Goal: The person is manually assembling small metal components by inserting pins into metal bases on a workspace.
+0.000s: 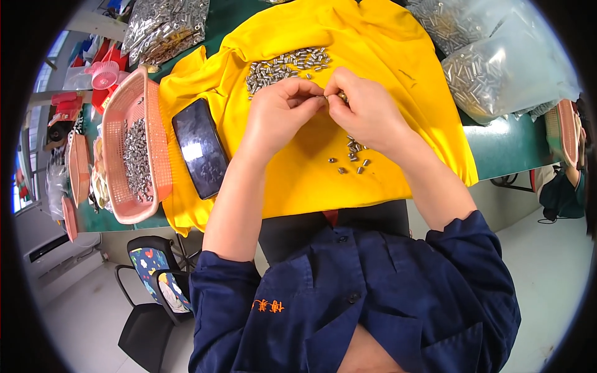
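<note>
My left hand (283,112) and my right hand (367,110) meet fingertip to fingertip above a yellow cloth (298,193). Both are closed in a pinch. A small metal part (342,97) shows among the fingers of my right hand; its exact kind is too small to tell. What the left fingertips grip is hidden. Just beyond the hands lies a pile of small silvery metal cylinders (280,68). Several more loose cylinders (353,149) are scattered on the cloth, nearer to me, below my right hand.
A black phone (200,149) lies on the cloth's left side. Beside it stands a pink plastic basket (161,143) with many small metal parts inside. Clear bags of metal parts (476,78) sit at the far right, another bag (165,28) at the far left. Green table (504,146) shows around the cloth.
</note>
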Demonstrator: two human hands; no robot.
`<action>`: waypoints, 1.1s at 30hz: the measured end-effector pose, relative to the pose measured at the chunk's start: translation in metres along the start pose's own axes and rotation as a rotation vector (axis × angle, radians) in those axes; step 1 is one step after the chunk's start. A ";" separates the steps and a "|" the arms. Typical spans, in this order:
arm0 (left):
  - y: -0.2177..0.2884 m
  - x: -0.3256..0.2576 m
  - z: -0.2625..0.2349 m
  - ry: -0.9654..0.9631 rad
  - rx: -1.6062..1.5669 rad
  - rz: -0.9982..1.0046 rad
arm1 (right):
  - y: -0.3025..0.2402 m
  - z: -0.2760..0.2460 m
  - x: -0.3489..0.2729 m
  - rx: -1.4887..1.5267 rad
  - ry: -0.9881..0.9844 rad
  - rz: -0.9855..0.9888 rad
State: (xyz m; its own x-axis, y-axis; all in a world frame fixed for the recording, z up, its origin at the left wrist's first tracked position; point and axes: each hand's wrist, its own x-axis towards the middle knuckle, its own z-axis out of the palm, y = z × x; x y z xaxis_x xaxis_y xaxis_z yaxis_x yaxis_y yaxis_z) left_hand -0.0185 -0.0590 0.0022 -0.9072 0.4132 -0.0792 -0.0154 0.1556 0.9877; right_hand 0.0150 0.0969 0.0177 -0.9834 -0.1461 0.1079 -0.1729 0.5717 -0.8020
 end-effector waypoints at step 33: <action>-0.003 -0.007 -0.004 -0.092 -0.714 -0.060 | -0.002 -0.009 -0.002 0.444 -0.009 -0.033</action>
State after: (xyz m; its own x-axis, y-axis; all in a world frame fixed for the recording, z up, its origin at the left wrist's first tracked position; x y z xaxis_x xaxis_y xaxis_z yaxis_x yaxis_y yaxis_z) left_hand -0.0137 -0.0664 0.0006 -0.8573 0.5016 -0.1162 -0.3640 -0.4308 0.8258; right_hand 0.0164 0.1030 0.0240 -0.9770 -0.1663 0.1338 -0.1613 0.1646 -0.9731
